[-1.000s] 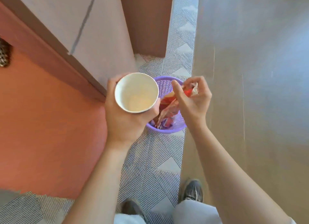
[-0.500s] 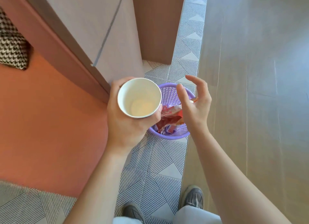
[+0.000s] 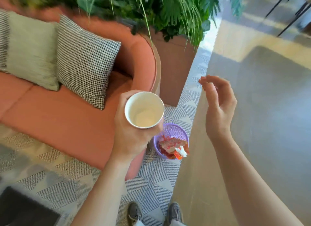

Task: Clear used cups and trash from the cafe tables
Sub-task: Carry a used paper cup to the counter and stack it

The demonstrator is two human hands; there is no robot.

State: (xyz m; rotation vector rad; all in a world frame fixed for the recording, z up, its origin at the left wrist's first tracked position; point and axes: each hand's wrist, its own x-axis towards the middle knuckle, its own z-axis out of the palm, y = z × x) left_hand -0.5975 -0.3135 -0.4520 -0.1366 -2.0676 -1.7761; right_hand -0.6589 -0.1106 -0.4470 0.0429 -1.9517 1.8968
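Head view, looking down. Your left hand (image 3: pixel 131 134) grasps a white paper cup (image 3: pixel 144 109) round its wall, upright with its mouth toward the camera. Your right hand (image 3: pixel 218 107) hangs released, fingers loosely curved, holding nothing. The cup sits in the air above and just left of a small purple basket (image 3: pixel 175 127) that stands on the patterned floor (image 3: pixel 151 183) beside the end of a coral sofa (image 3: pixel 58 116). Red-and-white wrappers (image 3: pixel 173 146) fill the basket, and one piece pokes up at its near rim.

The step in hand appears to be disposal of the cup.
- Bring the cup squarely over the basket mouth before you let go, and lower it close, since the basket looks light and may tip under a dropped load.
- Keep the cup upright until it is over the mouth, in case liquid remains.
- Use your free right hand to press the wrappers down or steady the rim. The heap leaves little room, and the cup may perch on top and roll off.

Limits of the view:
- Your left hand covers the basket's left rim and most of the cup's outer wall.
- The pale cup bottom may be dry or wet; it cannot be told which.
- No desk is in view.
- The upper left is blurred.
- A dark shape at the lower left corner is cut off.
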